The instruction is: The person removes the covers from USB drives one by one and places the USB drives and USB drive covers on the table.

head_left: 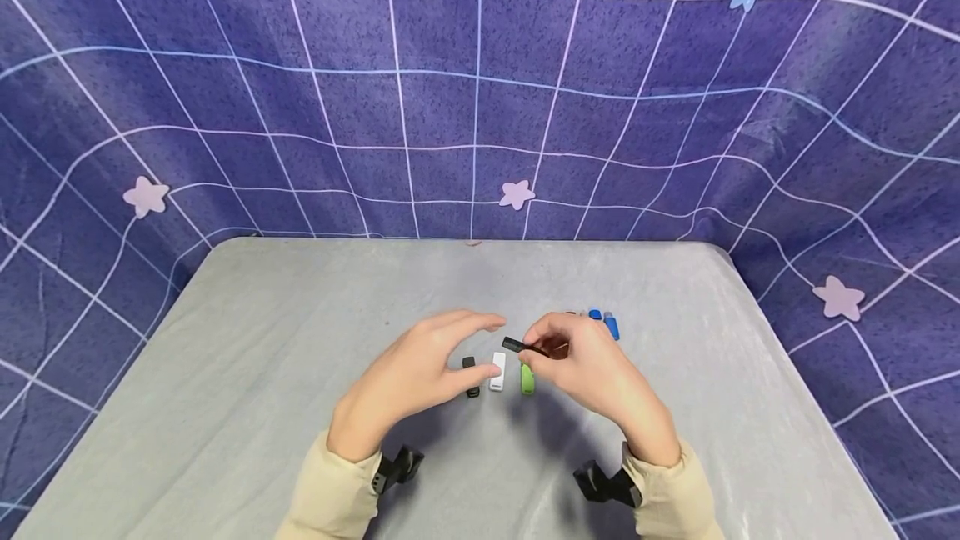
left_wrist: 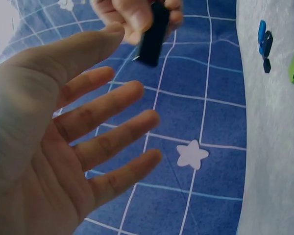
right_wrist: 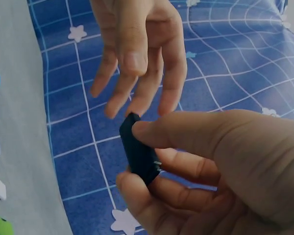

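My right hand (head_left: pixel 592 357) pinches a black USB flash drive (right_wrist: pixel 138 149) between thumb and fingers, above the table. A small metal bit shows near the drive's lower end in the right wrist view. My left hand (head_left: pixel 423 365) is held up to the left of it, fingers spread and holding nothing; a small gap parts its fingertips from the drive in the head view. Below the hands lie a black stick (head_left: pixel 470 377), a white stick (head_left: pixel 497 372) and a green stick (head_left: pixel 528 379), side by side. The right hand partly covers the green one.
Behind the right hand lie a blue USB stick (head_left: pixel 612 326) with its plug bared and a small blue piece (head_left: pixel 595 314); a dark thing there is mostly hidden. A grey cloth (head_left: pixel 300 307) covers the table. A blue gridded curtain (head_left: pixel 435 107) hangs behind and at both sides.
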Demonstrator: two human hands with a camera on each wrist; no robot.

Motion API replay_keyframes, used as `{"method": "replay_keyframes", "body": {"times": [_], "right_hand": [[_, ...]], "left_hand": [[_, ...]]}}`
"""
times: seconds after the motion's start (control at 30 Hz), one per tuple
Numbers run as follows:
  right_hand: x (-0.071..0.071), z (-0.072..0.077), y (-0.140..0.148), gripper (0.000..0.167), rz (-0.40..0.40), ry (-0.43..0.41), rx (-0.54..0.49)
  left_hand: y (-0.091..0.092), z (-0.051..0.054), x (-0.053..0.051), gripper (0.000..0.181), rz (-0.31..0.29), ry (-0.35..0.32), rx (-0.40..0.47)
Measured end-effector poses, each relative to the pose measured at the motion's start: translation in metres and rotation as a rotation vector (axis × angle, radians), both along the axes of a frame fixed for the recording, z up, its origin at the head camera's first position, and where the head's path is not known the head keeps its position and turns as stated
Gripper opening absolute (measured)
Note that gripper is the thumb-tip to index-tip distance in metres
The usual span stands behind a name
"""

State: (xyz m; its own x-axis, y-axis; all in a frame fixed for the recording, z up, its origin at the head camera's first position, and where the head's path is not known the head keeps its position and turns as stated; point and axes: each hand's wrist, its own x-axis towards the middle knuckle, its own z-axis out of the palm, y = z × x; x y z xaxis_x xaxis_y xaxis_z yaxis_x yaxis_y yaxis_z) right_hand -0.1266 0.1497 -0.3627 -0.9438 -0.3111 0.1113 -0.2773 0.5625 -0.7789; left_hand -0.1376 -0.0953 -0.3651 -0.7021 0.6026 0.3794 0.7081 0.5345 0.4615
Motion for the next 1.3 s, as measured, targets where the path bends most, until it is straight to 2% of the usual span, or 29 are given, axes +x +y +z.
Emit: {"method": "replay_keyframes", "body": {"times": [0.2, 0.4, 0.63, 0.87, 1.07, 1.3], "right_hand": [[0.003, 0.001, -0.001, 0.005, 0.028, 0.032, -0.06], [0.003, 0.003, 0.001, 0.007, 0.035, 0.059, -0.099], [0.001, 0.002, 0.001, 0.004, 0.042, 0.054, -0.105], [0.001, 0.003, 0.0, 0.006, 0.029, 0.053, -0.097], [0.002, 0.005, 0.0, 0.006, 0.027, 0.061, -0.102], [0.003, 0.004, -0.003, 0.005, 0.046, 0.059, -0.116]], "left_hand": [[0.007, -0.005, -0.001, 0.042, -0.056, 0.103, 0.055], [0.009, -0.009, -0.004, 0.036, -0.038, 0.147, 0.067], [0.01, -0.01, -0.005, 0.026, 0.012, 0.101, 0.04], [0.013, -0.011, -0.007, 0.024, 0.008, 0.051, -0.014], [0.015, -0.01, -0.004, 0.023, 0.021, 0.03, -0.031], [0.017, -0.01, -0.002, 0.023, -0.001, 0.008, -0.041]]}}
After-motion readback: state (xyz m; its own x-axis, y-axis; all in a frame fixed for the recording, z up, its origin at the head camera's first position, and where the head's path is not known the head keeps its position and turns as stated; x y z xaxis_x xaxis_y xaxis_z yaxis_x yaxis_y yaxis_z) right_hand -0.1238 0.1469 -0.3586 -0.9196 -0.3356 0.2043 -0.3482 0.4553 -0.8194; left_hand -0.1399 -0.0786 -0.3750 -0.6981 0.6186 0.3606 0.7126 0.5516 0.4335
